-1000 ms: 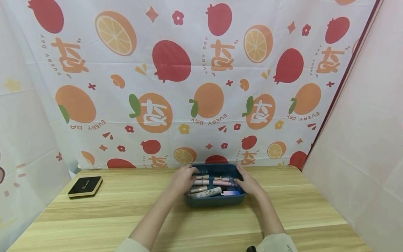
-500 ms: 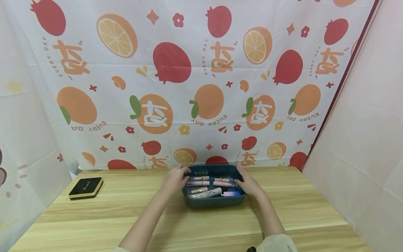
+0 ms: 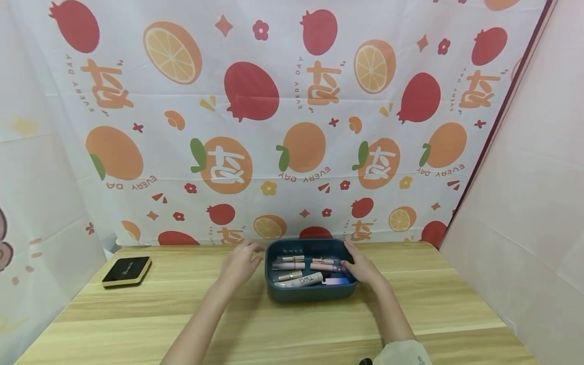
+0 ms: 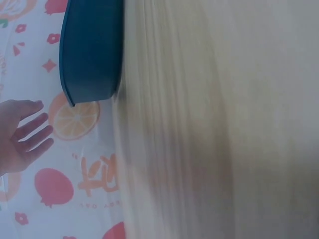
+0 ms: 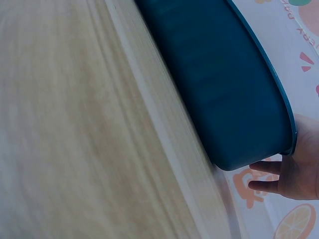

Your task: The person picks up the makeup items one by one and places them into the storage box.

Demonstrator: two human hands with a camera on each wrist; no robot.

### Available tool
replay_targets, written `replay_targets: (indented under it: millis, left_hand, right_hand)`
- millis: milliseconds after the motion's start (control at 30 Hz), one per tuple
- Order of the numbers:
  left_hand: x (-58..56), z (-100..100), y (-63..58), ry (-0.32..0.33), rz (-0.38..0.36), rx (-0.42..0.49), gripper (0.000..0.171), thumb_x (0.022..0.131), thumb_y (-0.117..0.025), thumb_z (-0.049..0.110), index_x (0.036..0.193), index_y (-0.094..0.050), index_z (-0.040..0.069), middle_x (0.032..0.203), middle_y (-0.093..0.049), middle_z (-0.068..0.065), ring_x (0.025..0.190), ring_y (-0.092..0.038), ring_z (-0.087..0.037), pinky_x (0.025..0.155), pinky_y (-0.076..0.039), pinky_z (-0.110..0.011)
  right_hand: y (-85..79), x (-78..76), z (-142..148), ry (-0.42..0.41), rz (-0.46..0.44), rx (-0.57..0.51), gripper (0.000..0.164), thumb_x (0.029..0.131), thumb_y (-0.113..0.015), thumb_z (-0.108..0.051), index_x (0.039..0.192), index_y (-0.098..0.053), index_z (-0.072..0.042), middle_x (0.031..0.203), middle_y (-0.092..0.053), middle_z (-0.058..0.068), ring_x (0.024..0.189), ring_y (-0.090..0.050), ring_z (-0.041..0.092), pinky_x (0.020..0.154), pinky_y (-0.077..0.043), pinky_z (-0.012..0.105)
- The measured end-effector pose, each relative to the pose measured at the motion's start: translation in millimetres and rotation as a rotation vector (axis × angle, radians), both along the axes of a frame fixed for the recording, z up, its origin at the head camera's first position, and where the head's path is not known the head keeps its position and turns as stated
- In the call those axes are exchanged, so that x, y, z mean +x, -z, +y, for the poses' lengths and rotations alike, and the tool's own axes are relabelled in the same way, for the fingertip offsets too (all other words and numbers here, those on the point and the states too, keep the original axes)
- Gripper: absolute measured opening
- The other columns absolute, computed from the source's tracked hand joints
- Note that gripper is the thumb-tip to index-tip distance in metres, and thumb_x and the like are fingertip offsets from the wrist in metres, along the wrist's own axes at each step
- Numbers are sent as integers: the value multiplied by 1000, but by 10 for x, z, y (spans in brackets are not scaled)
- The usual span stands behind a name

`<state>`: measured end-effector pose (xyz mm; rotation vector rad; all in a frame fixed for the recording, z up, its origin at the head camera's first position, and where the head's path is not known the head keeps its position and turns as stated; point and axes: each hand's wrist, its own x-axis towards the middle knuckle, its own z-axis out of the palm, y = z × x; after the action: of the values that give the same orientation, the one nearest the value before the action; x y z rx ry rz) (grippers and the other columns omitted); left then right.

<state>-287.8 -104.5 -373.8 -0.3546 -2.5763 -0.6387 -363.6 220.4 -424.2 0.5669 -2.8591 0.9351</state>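
A dark blue plastic storage bin [image 3: 315, 294] stands on the wooden table against the patterned backdrop. Inside lie several slim cosmetic tubes: a white one with dark letters [image 3: 306, 280], a pink one [image 3: 322, 266], a gold-and-clear one [image 3: 290, 276] and a blue-to-pink one [image 3: 336, 281]. My right hand [image 3: 363, 264] grips the bin's right end, thumb over the rim and fingers along the outside, which the right wrist view also shows. Just off the left end is my left hand [image 3: 239, 262], holding nothing. In the left wrist view its fingers [image 4: 36, 133] are spread, apart from the bin.
A flat black case with a gold edge [image 3: 126, 271] lies at the table's left. The fruit-print curtain [image 3: 274, 167] hangs along the back edge. Pale sheets [image 3: 538, 203] close off both sides.
My left hand has let go of the bin's left rim and moved left, away from it. The right hand keeps its grip, and the bin stays nearly where it was.
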Motion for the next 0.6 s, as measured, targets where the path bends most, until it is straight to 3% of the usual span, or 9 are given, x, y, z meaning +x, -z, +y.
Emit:
replay_targets:
  millis: [200,400,600]
  left_hand:
    - [3,-39,17,-10,-30,7,17,78,-69,6,95,-69,6,97,-61,-8,90,-58,-29,68,-49,-41]
    - [10,-102,29,-22,-64,15,17,80,-68,6,96,-68,5,106,-61,-14,104,-54,-35,78,-47,-46]
    - [12,-215,81,-42,-87,9,17,80,-68,5,97,-68,5,109,-60,-17,97,-58,-34,69,-50,-43]
  right_hand:
    - [12,14,30,11,-4,7,60,91,-54,-12,142,-26,4,145,-24,21,131,-23,38,103,-20,52]
    - [14,7,35,22,-15,13,60,92,-54,-14,143,-26,1,146,-24,19,131,-23,36,103,-20,52]
    - [9,-7,5,7,-5,15,61,91,-55,-15,143,-26,2,146,-24,19,132,-23,36,103,-21,51]
